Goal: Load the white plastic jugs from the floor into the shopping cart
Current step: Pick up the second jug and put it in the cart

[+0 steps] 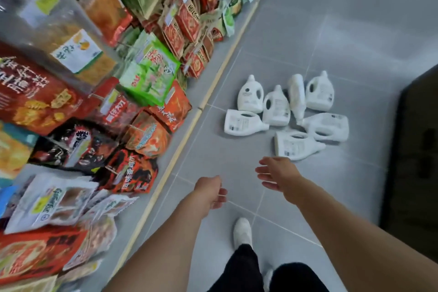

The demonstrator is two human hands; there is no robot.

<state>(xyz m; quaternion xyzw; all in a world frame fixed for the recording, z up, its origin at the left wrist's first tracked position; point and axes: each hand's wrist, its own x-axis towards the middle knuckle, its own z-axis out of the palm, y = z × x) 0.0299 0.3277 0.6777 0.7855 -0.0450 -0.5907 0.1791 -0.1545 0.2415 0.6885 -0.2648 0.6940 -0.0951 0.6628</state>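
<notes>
On the grey floor (pixel 355 38) the seven white jugs (pixel 276 111) are lying clustered, none loaded yet — the right hand (pixel 278 175), fingers (pixel 262 170) spread and empty, is hovering just short of the nearest jug (pixel 294 146), the left hand (pixel 211 193) hanging loosely curled and empty — so gripping a handle is likely coming next.

Grey tiled floor (pixel 296 31) runs beside a shelf (pixel 180 140) packed with colourful snack bags (pixel 151 73); a dark cabinet (pixel 417 149) stands opposite.
</notes>
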